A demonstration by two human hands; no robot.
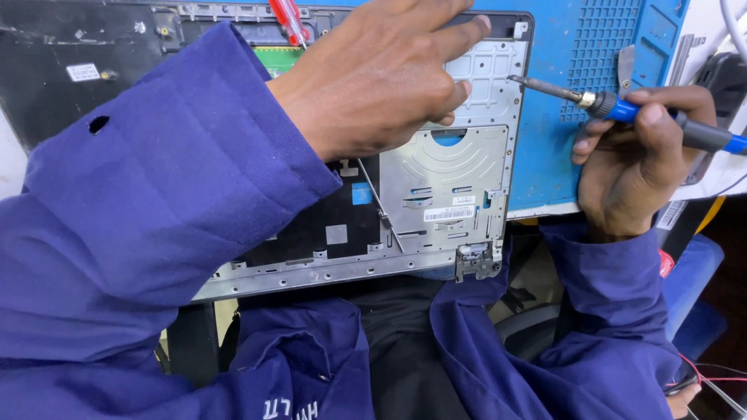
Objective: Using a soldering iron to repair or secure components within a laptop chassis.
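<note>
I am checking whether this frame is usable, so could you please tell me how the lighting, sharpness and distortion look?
Head view: even, bright light with soft shadows under the left hand; mild sheen on the silver laptop frame, no harsh glare; the soldering iron in the right hand is sharp; the near blue sleeve looms large from wide-angle stretch.

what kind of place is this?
Likely an electronics repair bench: the right hand holds a blue-handled soldering iron, the left hand rests on an opened laptop chassis, and a red screwdriver lies behind.
</note>
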